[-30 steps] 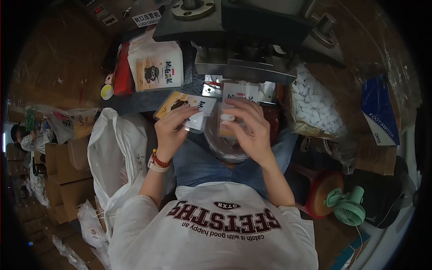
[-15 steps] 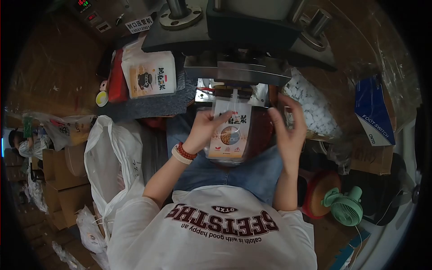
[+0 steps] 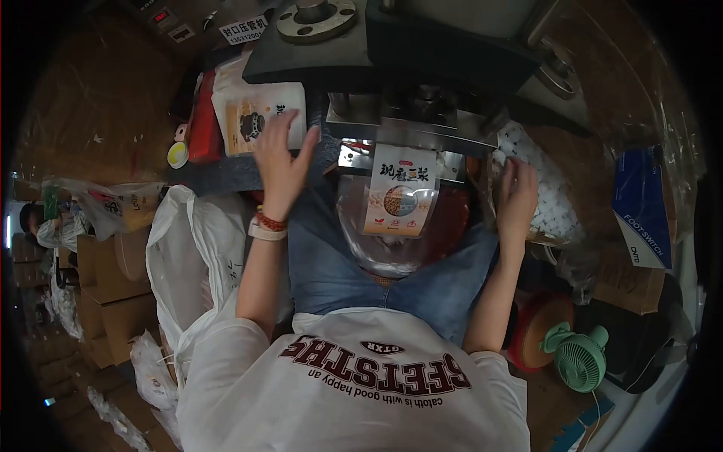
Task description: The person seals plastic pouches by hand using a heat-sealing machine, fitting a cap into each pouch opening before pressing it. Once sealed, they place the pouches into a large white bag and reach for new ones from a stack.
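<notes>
My left hand (image 3: 280,162) is over a stack of printed pouches (image 3: 239,113) on the left, its fingers and thumb spread, holding nothing. My right hand (image 3: 517,192) is at the near-left edge of a heap of small white plastic pieces (image 3: 553,184). Its fingers are slightly bent and apart, and no object shows in them. Between my hands, a white and orange pouch (image 3: 403,188) with a round bean picture hangs upright, its top edge at the metal jaws of the press (image 3: 361,154). Neither hand touches it.
A clear plastic bowl-like cover (image 3: 354,218) is under the pouch, above my lap. To the left is an open white sack (image 3: 181,256). On the right are a blue foot switch box (image 3: 644,207) and a small green fan (image 3: 580,358). The press body (image 3: 452,45) overhangs the work spot.
Both hands have left the pouch: the left moved left to the pouch stack, the right moved right to the white pieces. The pouch now hangs at the press unheld. The view has shifted slightly.
</notes>
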Demonstrator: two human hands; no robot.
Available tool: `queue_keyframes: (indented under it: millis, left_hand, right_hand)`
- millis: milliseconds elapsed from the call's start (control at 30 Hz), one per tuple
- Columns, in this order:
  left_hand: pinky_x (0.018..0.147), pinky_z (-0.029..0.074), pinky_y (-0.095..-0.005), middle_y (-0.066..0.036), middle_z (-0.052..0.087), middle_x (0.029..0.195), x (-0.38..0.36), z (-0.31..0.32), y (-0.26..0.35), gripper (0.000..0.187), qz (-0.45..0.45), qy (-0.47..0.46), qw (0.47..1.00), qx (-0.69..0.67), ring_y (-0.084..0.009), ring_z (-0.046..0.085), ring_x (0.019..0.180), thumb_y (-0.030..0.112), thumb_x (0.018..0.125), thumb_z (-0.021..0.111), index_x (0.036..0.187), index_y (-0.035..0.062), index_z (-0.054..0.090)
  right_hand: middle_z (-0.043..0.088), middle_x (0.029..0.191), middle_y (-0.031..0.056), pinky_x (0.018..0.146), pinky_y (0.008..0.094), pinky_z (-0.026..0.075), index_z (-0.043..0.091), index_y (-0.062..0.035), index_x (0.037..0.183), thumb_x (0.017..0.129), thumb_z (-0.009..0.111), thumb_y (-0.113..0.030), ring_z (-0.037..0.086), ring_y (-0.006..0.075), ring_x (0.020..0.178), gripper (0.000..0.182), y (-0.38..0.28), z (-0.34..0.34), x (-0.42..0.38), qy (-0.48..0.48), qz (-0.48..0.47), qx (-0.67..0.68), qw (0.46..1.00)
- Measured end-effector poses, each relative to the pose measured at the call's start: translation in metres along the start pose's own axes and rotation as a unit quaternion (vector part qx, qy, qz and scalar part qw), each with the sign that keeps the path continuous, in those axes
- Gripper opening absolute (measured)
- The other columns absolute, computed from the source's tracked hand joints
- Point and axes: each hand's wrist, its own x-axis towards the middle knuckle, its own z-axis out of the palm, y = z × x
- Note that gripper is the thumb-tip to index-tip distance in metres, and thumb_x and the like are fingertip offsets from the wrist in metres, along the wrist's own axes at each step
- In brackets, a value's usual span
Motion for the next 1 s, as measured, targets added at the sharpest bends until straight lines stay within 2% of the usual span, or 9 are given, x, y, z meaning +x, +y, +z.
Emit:
queue_keyframes:
  millis: [33, 100, 167, 233, 400, 533, 600, 700, 1000]
  left_hand:
    - [0.105, 0.032, -0.0429, -0.006, 0.051, 0.135, 0.002, -0.005, -0.021, 0.056, 0.12, 0.106, 0.96, 0.231, -0.0286, 0.047, 0.125, 0.038, 0.084, 0.066, 0.132, 0.014, 0.051]
    - [0.112, 0.016, -0.0486, -0.004, 0.036, 0.147, -0.014, -0.01, -0.059, 0.064, 0.107, -0.008, 0.97, 0.22, -0.0257, 0.028, 0.139, 0.044, 0.084, 0.063, 0.138, 0.0147, 0.043]
    - [0.111, 0.022, -0.0471, -0.006, 0.039, 0.146, -0.036, -0.022, -0.062, 0.064, 0.2, -0.145, 0.963, 0.108, -0.0239, 0.033, 0.137, 0.036, 0.083, 0.066, 0.138, 0.0141, 0.043]
    - [0.104, 0.036, -0.0409, -0.007, 0.053, 0.133, -0.047, -0.026, -0.06, 0.057, 0.222, -0.126, 0.962, 0.094, -0.0257, 0.048, 0.126, 0.02, 0.078, 0.069, 0.132, 0.0135, 0.051]
    - [0.08, 0.053, -0.0305, -0.007, 0.07, 0.095, -0.061, -0.034, -0.032, 0.032, 0.052, -0.073, 0.986, -0.142, -0.0245, 0.068, 0.094, -0.004, 0.071, 0.061, 0.1, 0.0081, 0.07]
    - [0.081, 0.053, -0.0307, -0.008, 0.07, 0.097, -0.075, -0.037, 0.009, 0.033, 0.171, -0.021, 0.963, -0.207, -0.024, 0.067, 0.096, -0.006, 0.067, 0.061, 0.096, 0.0062, 0.069]
    - [0.081, 0.053, -0.031, -0.006, 0.07, 0.099, -0.078, -0.048, 0.023, 0.038, 0.25, -0.012, 0.957, -0.149, -0.0238, 0.067, 0.096, -0.006, 0.063, 0.061, 0.098, 0.0076, 0.068]
    - [0.079, 0.054, -0.0316, -0.005, 0.07, 0.1, -0.076, -0.06, 0.032, 0.04, 0.282, -0.039, 0.95, -0.126, -0.0221, 0.067, 0.094, -0.005, 0.061, 0.061, 0.098, 0.0087, 0.068]
    - [0.076, 0.055, -0.0316, -0.005, 0.07, 0.096, -0.076, -0.037, 0.055, 0.031, 0.262, -0.039, 0.945, -0.191, -0.0236, 0.068, 0.09, -0.002, 0.067, 0.064, 0.096, 0.0068, 0.068]
  right_hand:
    - [0.061, 0.093, 0.0138, 0.069, 0.0352, 0.046, 0.063, 0.0003, 0.1, 0.092, 0.054, -0.011, 0.056, 0.0272, 0.079, 0.017, -0.005, -0.001, -0.001, 0.064, 0.065, 0.095, 0.991]
    - [0.06, 0.094, 0.011, 0.065, 0.0311, 0.046, 0.062, 0.0006, 0.101, 0.094, 0.052, -0.011, 0.056, 0.0216, 0.075, 0.017, -0.019, -0.008, -0.002, 0.124, 0.127, 0.189, 0.966]
    - [0.059, 0.098, 0.007, 0.063, 0.0239, 0.044, 0.058, 0.0007, 0.109, 0.095, 0.052, -0.007, 0.055, 0.0115, 0.073, 0.017, -0.04, -0.024, -0.005, 0.085, 0.184, 0.384, 0.901]
    - [0.06, 0.099, 0.0071, 0.064, 0.0232, 0.044, 0.055, 0.0007, 0.113, 0.094, 0.054, -0.008, 0.054, 0.0104, 0.074, 0.021, -0.07, -0.035, -0.01, 0.048, 0.174, 0.505, 0.844]
    - [0.06, 0.107, 0.0119, 0.08, 0.0267, 0.053, 0.048, 0.003, 0.118, 0.087, 0.056, 0.007, 0.064, 0.0164, 0.091, 0.032, -0.116, -0.03, -0.028, -0.16, 0.095, 0.798, 0.574]
    - [0.061, 0.104, 0.01, 0.075, 0.0277, 0.051, 0.059, 0.0021, 0.106, 0.085, 0.062, 0.002, 0.063, 0.0167, 0.087, 0.021, -0.139, -0.01, -0.035, -0.223, 0.112, 0.718, 0.65]
    - [0.062, 0.098, 0.0124, 0.07, 0.031, 0.052, 0.062, -0.0004, 0.106, 0.08, 0.066, 0.001, 0.062, 0.0239, 0.086, 0.026, -0.14, -0.006, -0.031, -0.123, -0.148, 0.435, 0.879]
    - [0.061, 0.095, 0.0114, 0.068, 0.0332, 0.051, 0.064, -0.0018, 0.102, 0.073, 0.067, 0.001, 0.06, 0.027, 0.081, 0.029, -0.134, -0.031, -0.021, -0.12, -0.275, 0.337, 0.892]
    - [0.061, 0.091, 0.0106, 0.064, 0.0347, 0.051, 0.064, -0.001, 0.101, 0.069, 0.071, -0.002, 0.06, 0.0266, 0.077, 0.033, -0.113, -0.048, -0.016, -0.108, -0.263, 0.226, 0.932]
